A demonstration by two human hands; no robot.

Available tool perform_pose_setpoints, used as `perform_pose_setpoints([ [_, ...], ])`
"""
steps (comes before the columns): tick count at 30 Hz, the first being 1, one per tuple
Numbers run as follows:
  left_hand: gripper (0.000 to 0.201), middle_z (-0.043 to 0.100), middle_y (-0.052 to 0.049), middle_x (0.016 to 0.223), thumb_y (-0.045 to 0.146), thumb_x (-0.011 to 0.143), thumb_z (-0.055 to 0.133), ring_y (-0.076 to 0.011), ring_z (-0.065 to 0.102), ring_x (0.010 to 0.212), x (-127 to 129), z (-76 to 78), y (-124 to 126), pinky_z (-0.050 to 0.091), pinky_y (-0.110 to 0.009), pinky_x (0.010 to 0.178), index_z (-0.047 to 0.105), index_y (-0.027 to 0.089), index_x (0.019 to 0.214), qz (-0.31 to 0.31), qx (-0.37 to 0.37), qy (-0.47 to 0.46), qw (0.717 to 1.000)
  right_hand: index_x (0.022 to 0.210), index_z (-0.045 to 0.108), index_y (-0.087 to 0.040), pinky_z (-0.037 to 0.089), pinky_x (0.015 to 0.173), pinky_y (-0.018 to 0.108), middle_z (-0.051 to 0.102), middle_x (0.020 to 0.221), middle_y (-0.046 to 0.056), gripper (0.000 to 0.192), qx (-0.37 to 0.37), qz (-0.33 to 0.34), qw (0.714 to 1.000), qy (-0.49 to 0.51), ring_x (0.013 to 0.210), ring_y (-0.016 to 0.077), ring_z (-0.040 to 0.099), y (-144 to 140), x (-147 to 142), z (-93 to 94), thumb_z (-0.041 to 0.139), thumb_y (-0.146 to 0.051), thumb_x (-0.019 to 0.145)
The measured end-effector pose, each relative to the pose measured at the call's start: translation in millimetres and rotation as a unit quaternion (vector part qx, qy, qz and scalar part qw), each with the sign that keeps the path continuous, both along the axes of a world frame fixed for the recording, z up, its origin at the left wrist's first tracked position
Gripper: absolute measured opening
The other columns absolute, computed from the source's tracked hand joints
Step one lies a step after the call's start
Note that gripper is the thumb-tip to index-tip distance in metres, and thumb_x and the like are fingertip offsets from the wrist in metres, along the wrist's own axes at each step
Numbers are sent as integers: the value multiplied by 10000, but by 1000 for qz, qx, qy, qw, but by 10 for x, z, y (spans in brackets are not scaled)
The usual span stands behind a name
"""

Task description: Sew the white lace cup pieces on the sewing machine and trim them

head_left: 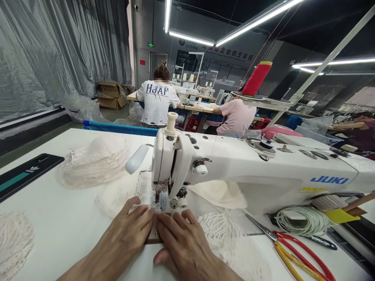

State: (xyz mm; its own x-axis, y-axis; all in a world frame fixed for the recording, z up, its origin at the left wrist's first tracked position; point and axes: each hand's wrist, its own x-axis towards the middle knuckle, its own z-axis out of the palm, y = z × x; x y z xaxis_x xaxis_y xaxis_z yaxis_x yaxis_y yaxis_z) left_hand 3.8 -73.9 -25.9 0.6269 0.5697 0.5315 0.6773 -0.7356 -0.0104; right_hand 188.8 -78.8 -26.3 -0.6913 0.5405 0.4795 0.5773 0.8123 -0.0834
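Grey curtain wall, ceiling strip lights

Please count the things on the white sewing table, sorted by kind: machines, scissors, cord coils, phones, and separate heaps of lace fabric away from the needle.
Sewing machine: 1
Scissors with red handles: 1
Coil of white cord: 1
Phone: 1
Lace heaps: 2, one behind the left hand, one at the table's near left edge
Total: 6
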Motion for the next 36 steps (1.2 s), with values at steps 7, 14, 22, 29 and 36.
perform_pose_setpoints([
  [7, 223, 672, -29, 992, 83, 904, 415, -168, 581, 938, -71, -33, 67, 242, -407, 979, 604, 182, 969, 5, -26, -17, 1000, 1057, 561, -118, 368, 708, 354, 624, 1074, 102, 525, 35, -18, 999, -5, 811, 204, 546, 5, -22, -57, 325, -565, 913],
  [14, 218, 655, -42, 1048, 101, 903, 403, -180, 558, 1005, -108, -21, 150, 201, -416, 987, 586, 179, 995, 19, -17, 3, 1000, 987, 571, -140, 360, 687, 344, 619, 1031, 98, 496, 35, -21, 999, -6, 766, 199, 536, 27, -6, -48, 298, -550, 924],
  [22, 360, 612, -60, 1180, 50, 882, 366, -174, 547, 1071, -295, 58, 167, 208, -385, 972, 489, 204, 1184, 42, -18, 6, 999, 1032, 551, -127, 341, 670, 356, 630, 919, 94, 453, 32, 0, 999, 12, 738, 205, 543, 77, 2, -4, 223, -435, 977],
  [29, 225, 669, -13, 937, 108, 844, 444, -174, 589, 818, -925, 137, -58, 261, -359, 820, 610, 222, 944, 119, -109, -22, 987, 987, 561, -108, 359, 669, 335, 638, 857, 97, 414, 97, 140, 984, -59, 691, 168, 547, 303, 152, 118, 257, -390, 986],
  [36, 243, 638, -3, 801, 157, 906, 385, -152, 551, 737, -813, 261, -600, 284, -351, 808, 586, 184, 772, 85, -217, -45, 971, 1158, 491, -127, 362, 816, 342, 591, 1091, 124, 387, -21, 153, 983, -95, 979, 213, 511, -198, -277, 516, 549, -388, 878],
])
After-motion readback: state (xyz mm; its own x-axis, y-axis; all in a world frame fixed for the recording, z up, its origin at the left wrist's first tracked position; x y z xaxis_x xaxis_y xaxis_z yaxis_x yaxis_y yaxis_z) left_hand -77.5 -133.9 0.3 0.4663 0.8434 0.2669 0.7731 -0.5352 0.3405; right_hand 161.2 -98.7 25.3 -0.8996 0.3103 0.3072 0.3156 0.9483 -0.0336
